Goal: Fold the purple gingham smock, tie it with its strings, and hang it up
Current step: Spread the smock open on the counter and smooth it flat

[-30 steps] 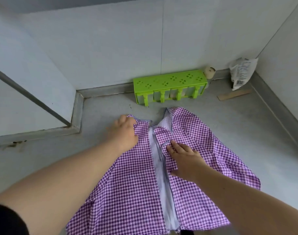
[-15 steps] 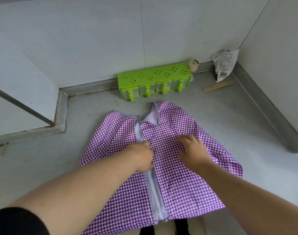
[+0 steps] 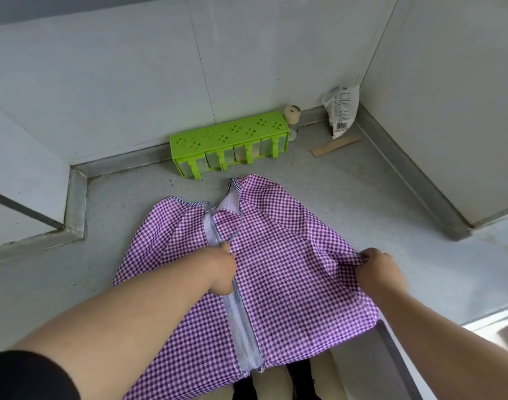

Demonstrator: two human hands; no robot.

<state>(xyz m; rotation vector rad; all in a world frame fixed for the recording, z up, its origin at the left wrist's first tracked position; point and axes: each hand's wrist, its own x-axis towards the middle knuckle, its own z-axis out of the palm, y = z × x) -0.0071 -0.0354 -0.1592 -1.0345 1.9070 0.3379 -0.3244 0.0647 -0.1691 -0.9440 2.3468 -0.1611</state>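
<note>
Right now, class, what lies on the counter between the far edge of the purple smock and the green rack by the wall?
Nothing: in the head view a bare strip of grey counter separates the smock from the green rack.

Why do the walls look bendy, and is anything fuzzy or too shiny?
Head view: the wide lens bows the wall edges; light is soft and even, with faint shadows; the smock checks look sharp, the counter has no harsh glare, and the bag print is too small to read.

Bright, even, diffuse daylight; soft faint shadows, no harsh glare; wide-angle bowing at edges, slight overall softness.
</note>
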